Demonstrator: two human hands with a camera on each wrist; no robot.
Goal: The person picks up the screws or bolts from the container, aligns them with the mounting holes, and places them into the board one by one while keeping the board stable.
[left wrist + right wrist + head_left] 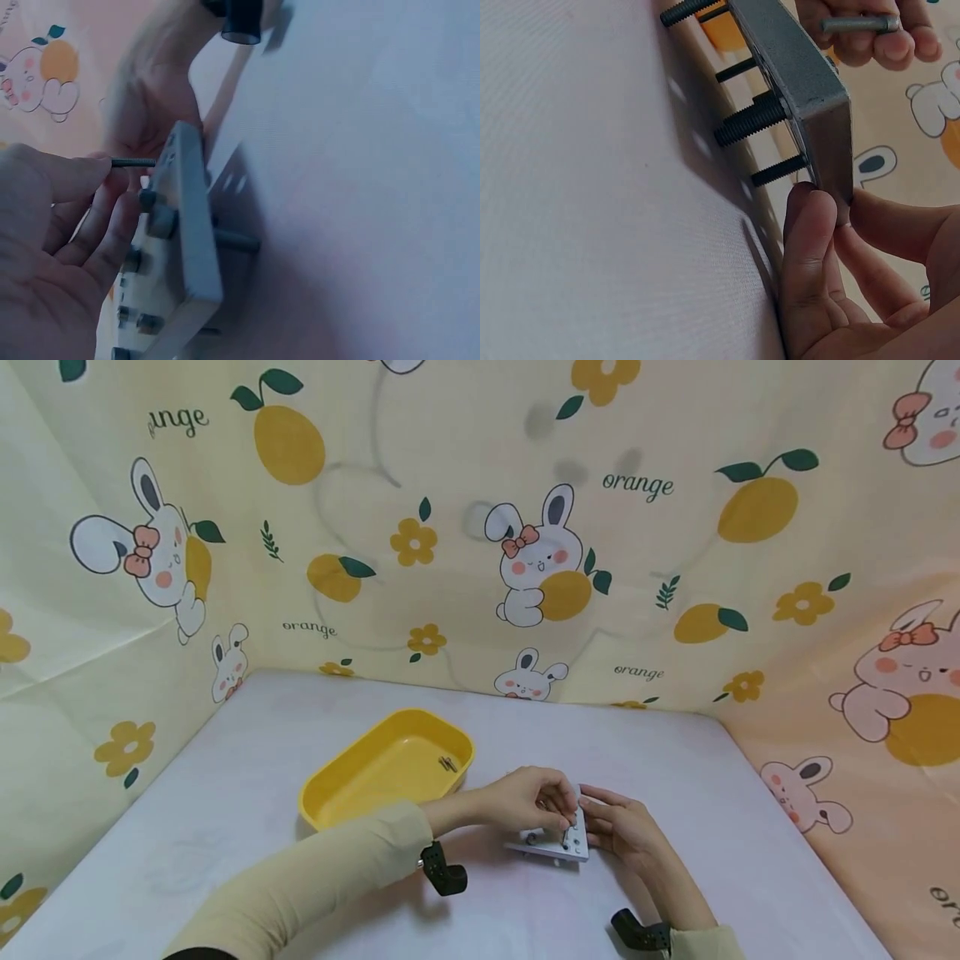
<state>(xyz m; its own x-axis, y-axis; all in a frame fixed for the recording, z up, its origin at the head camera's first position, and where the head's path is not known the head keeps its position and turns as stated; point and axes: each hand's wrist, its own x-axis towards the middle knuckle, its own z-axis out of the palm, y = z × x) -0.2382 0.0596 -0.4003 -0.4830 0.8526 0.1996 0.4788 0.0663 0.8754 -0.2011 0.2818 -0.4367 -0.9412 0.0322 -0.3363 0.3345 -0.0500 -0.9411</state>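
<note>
My left hand (528, 797) is over a grey metal plate (551, 852) and pinches a small bolt (133, 162) between thumb and fingertips. In the left wrist view the bolt's threaded end points at the plate's face, close to its holes. Several bolts (161, 221) are seated in the plate; their threaded shanks (754, 122) stick out underneath, towards the table. My right hand (626, 831) grips the plate's right edge, thumb on one face and fingers on the other, holding it tilted over the white tabletop.
A yellow tray (375, 768) stands left of the plate, partly behind my left forearm. A few small bolts (447, 764) lie at its right end. Black camera mounts (444, 870) sit on both wrists. Patterned cloth walls (450, 527) enclose the table at the back and sides.
</note>
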